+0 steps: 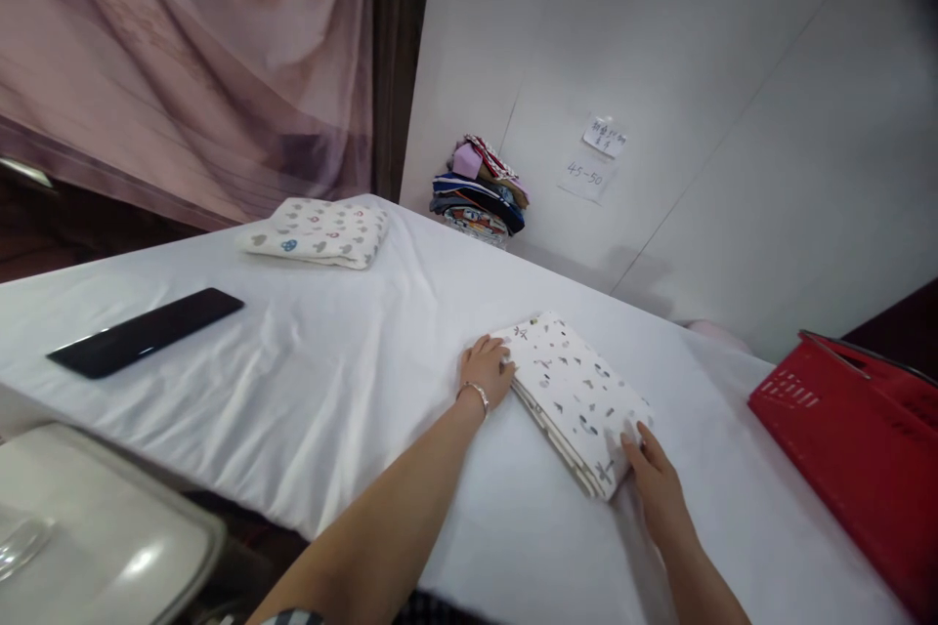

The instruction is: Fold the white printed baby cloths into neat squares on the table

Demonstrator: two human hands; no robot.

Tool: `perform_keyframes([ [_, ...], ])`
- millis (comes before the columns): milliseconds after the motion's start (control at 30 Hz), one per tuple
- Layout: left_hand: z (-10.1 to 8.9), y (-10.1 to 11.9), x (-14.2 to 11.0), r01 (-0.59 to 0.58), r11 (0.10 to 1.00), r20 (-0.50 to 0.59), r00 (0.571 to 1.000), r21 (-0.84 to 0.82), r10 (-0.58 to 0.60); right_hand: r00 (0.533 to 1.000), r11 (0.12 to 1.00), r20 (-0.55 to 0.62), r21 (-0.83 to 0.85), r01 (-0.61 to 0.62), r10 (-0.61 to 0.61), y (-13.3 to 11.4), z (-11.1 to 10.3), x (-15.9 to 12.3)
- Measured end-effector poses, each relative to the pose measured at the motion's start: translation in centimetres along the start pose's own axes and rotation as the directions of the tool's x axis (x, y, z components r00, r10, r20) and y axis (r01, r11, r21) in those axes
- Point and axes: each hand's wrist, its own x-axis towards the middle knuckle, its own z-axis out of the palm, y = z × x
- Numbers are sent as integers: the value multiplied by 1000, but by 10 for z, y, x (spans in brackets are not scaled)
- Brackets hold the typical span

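A folded white cloth [575, 391] with small grey and black prints lies tilted on the white-covered table, its stacked layers showing along the near edge. My left hand [488, 373], with a bracelet at the wrist, has its bent fingers on the cloth's left corner. At the opposite end, my right hand [654, 471] grips the lower right corner, thumb on top and the other fingers partly hidden. Farther back on the left rests a second folded cloth [319, 232], white with grey, red and blue prints.
A black flat panel [147, 332] lies at the table's left. Folded clothes [480, 190] are stacked by the wall, near paper notes [586, 171]. A red plastic basket [842, 449] stands at right; a pale lidded container [95, 527] is at lower left. A pink curtain [220, 49] hangs behind.
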Motion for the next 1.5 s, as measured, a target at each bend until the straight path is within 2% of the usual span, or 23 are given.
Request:
perform_keyframes([
  [167,2,-3,2,99,994,28,995,52,-101,985,938,115,309,-158,128,-6,-9,-9],
  [300,4,-5,5,85,991,70,993,107,-93,958,833,224,484,-269,179,-3,-13,-22],
  [367,5,-5,5,82,990,66,994,117,-91,930,805,325,499,-322,171,-4,-10,-30],
  [467,4,-6,5,86,991,47,995,100,-91,894,827,414,431,-360,174,-10,-2,-38],
  [633,1,-5,4,77,996,11,997,47,-77,931,904,335,340,-260,142,-18,11,-41],
  [733,-1,-4,5,93,996,-33,995,7,-92,936,913,338,344,-217,95,-14,8,-42],
  [833,-2,-4,5,112,993,-84,990,-35,-115,902,911,417,320,-259,110,-9,-13,-39],
  [900,-2,-3,4,108,993,-67,991,-55,-112,880,930,450,236,-281,152,-7,-35,-34],
  [1033,-3,2,1,20,996,50,999,-83,-16,912,963,326,14,-270,251,-3,-79,-20],
  [1133,-6,6,-1,-46,995,118,991,-91,57,927,965,271,-20,-263,258,2,-92,-13],
  [1367,-12,9,-2,15,991,137,991,-130,3,935,944,232,129,-305,270,5,-77,2],
  [1500,-13,9,-5,60,983,215,976,-172,-22,953,935,185,219,-280,242,4,-70,16],
])
